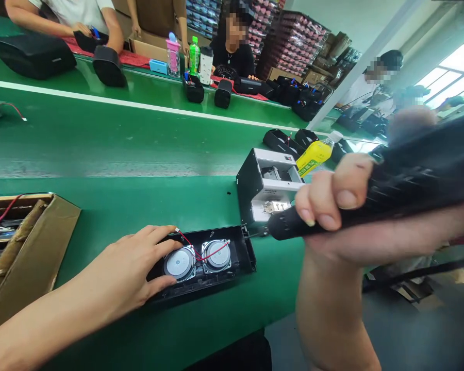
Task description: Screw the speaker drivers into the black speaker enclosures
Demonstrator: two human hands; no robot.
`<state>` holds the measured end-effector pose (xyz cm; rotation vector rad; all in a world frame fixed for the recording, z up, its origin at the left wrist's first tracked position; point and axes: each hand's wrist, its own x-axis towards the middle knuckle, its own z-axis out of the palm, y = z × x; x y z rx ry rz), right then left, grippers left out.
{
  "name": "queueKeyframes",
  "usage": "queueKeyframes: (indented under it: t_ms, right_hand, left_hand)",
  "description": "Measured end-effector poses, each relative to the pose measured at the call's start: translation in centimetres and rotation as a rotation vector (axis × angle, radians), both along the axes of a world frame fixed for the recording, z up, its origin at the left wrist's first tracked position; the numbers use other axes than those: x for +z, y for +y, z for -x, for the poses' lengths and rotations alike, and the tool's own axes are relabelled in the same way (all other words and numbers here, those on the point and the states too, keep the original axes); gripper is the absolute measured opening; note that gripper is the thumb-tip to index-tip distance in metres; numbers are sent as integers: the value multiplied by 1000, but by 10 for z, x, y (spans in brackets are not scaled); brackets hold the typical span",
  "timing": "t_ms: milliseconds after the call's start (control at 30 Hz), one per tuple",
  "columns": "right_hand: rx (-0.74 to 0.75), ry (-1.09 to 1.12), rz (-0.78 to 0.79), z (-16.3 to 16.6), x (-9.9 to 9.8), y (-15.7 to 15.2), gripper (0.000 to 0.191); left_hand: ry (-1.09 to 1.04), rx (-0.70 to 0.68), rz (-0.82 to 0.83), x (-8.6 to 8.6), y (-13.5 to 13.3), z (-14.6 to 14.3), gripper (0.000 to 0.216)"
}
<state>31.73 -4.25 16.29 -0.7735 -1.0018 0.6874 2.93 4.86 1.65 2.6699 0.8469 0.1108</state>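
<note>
A black speaker housing [239, 252] lies open on the green bench, with two round silver drivers [199, 260] inside and red wires across them. My left hand [133, 273] rests flat on the housing's left end, fingers spread over it. My right hand [332, 203] is wrapped round a black electric screwdriver [402, 190], held close to the camera. Its tip points left and sits at the housing's upper right corner.
A white and black screw feeder box [272, 183] stands just behind the housing, a yellow bottle [315, 154] beside it. An open cardboard box [27, 247] with parts sits at left. Other people work across the green conveyor [119, 139], among black speaker parts and drink bottles.
</note>
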Motion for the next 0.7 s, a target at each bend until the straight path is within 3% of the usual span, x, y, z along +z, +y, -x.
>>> queueKeyframes:
  t_ms: [200,333,467,700]
  right_hand:
    - [141,115,-16,50,-40,48,71]
    - [143,78,-31,65,-66,64,74]
    - [112,80,14,73,-76,67,70]
    - [189,97,14,81,-89,71,55]
  left_hand:
    - [30,-20,41,1,1,0,41]
    - [30,-35,42,2,2,0,40]
    - [41,-25,54,6,2,-2,41]
    - [33,-39,28,4,6,-2,40]
